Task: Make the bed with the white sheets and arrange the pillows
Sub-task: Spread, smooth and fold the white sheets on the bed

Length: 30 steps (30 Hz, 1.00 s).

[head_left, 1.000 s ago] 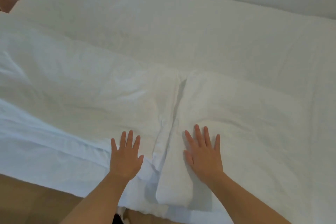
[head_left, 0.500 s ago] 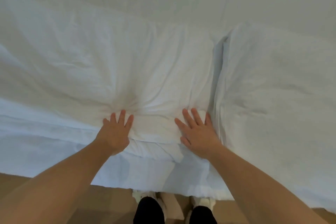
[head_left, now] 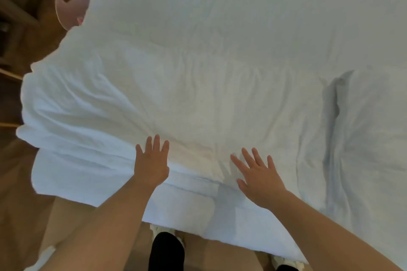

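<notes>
Left hand and right hand slid leftward, fingers spread wide over the pillow.

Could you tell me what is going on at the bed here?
A person stands at the edge of the bed, tending a white pillow. The left hand lies flat on the pillow's near edge; the right hand is spread open beside it, fingers straight, touching or just above the fabric. A second pillow lies alongside to the right, on the white sheet.
</notes>
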Each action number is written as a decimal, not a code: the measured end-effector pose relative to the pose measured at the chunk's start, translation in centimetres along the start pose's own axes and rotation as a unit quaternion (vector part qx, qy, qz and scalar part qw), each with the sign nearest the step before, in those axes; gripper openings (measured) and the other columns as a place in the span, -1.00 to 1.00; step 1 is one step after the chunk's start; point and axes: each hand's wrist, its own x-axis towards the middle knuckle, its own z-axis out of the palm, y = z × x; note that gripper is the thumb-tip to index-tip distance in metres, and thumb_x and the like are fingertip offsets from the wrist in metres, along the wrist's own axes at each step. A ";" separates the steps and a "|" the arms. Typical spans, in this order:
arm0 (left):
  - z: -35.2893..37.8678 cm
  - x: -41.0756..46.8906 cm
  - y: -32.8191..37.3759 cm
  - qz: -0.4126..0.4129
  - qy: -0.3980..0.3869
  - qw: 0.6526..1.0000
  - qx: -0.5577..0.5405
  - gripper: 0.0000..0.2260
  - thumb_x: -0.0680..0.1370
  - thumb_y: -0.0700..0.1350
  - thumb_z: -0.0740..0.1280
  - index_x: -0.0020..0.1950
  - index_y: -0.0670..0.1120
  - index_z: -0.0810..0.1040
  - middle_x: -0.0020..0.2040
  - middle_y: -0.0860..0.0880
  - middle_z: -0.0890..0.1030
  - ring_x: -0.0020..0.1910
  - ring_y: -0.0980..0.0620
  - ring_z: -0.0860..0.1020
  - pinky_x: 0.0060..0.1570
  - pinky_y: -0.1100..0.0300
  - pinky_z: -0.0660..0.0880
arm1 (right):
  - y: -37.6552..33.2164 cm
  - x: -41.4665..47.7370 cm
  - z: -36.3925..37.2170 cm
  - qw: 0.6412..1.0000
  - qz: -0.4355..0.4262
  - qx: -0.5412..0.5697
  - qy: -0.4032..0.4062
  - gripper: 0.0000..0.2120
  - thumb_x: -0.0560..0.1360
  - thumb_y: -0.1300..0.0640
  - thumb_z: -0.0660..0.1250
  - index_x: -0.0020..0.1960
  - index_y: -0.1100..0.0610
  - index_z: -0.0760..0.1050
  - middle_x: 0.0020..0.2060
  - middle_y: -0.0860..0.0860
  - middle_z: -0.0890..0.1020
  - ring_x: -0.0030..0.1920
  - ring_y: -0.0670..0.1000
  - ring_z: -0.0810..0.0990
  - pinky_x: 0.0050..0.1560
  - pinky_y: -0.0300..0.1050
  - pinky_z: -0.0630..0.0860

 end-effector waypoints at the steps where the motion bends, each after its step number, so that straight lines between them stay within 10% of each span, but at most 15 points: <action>1: 0.3 1.0 -2.3 -0.004 0.010 1.000 0.020 -0.33 0.60 -0.04 0.15 0.60 -0.04 -0.17 0.59 -0.15 -0.19 0.56 -0.20 -0.15 0.48 -0.21 0.00 | -1.3 1.2 -0.2 1.000 0.003 0.002 0.002 -0.39 0.66 -0.14 -0.02 0.57 -0.13 -0.29 0.58 0.02 -0.24 0.56 0.16 -0.28 0.51 0.25 -0.18; 7: 5.2 7.2 -15.1 -0.048 0.039 0.997 0.044 -0.19 0.51 -0.03 0.36 0.59 -0.12 -0.08 0.50 -0.40 0.11 0.45 -0.40 0.21 0.33 -0.29 0.23 | -12.9 12.5 0.1 0.997 -0.056 0.014 0.057 -0.17 0.55 -0.20 0.18 0.55 -0.16 -0.35 0.55 0.02 -0.33 0.54 0.18 -0.34 0.47 0.39 -0.17; 10: 10.8 9.7 -20.4 -0.037 -0.011 0.999 0.001 -0.39 0.14 -0.30 0.62 0.15 -0.38 0.57 -0.26 -0.35 0.57 -0.40 -0.24 0.61 -0.42 -0.08 0.58 | -20.2 18.6 2.3 0.992 -0.114 -0.003 0.051 -0.10 0.47 -0.25 0.25 0.56 -0.17 -0.29 0.55 0.00 -0.34 0.51 0.20 -0.40 0.38 0.49 -0.29; 13: 14.9 9.0 -21.9 -0.079 0.015 0.990 -0.115 -0.57 0.56 -0.19 0.24 0.44 -0.18 0.35 0.21 -0.16 0.56 -0.08 -0.14 0.63 -0.14 0.05 0.54 | -24.5 20.9 5.6 0.988 -0.140 -0.061 0.022 -0.19 0.51 -0.32 0.15 0.57 -0.18 -0.24 0.54 -0.01 -0.36 0.49 0.22 -0.45 0.33 0.49 -0.36; 15: 15.5 8.8 -23.0 -0.130 0.083 0.959 -0.236 -0.72 0.58 -0.16 0.16 0.26 -0.11 0.50 0.05 -0.11 0.59 -0.13 -0.15 0.54 -0.17 0.07 0.44 | -25.7 21.7 6.5 0.990 -0.126 -0.060 0.022 -0.28 0.51 -0.34 -0.02 0.56 -0.21 -0.24 0.54 -0.03 -0.36 0.48 0.23 -0.47 0.34 0.48 -0.37; 19: 14.5 11.2 -26.2 -0.325 0.183 0.807 -0.457 -0.78 0.56 -0.03 0.24 0.07 -0.15 0.54 0.06 -0.21 0.49 0.05 -0.25 0.49 -0.05 -0.07 0.48 | -28.4 24.5 4.7 0.989 -0.113 -0.071 0.058 -0.31 0.47 -0.34 -0.21 0.57 -0.19 -0.20 0.56 0.00 -0.32 0.50 0.23 -0.43 0.33 0.52 -0.29; 23: 13.3 13.4 -28.2 -0.555 0.118 0.519 -0.639 -0.22 0.43 0.34 0.33 0.42 -0.15 0.23 0.35 -0.21 0.33 0.31 -0.26 0.36 0.25 -0.17 0.33 | -31.9 27.7 2.1 0.982 -0.110 -0.086 0.126 -0.30 0.56 -0.32 0.01 0.57 -0.16 -0.22 0.55 0.06 -0.32 0.51 0.26 -0.38 0.31 0.56 -0.25; 27: 14.2 15.4 -31.4 -0.531 0.126 0.248 -0.800 0.12 0.09 0.55 0.31 0.51 0.05 0.09 0.32 -0.09 0.36 0.22 -0.20 0.41 0.19 -0.10 0.36 | -34.8 31.3 1.5 0.983 -0.085 -0.084 0.139 -0.25 0.52 -0.39 0.00 0.54 -0.22 -0.33 0.53 0.07 -0.40 0.49 0.31 -0.42 0.27 0.62 -0.27; 30: 16.0 15.9 -34.2 -0.481 0.165 0.213 -0.834 0.09 0.04 0.48 0.42 0.46 0.05 0.19 0.23 -0.03 0.43 0.14 -0.12 0.48 0.21 -0.11 0.44 | -35.0 33.2 1.9 0.991 -0.054 -0.090 0.084 -0.25 0.50 -0.43 -0.02 0.52 -0.27 -0.33 0.50 0.06 -0.45 0.46 0.31 -0.48 0.23 0.63 -0.32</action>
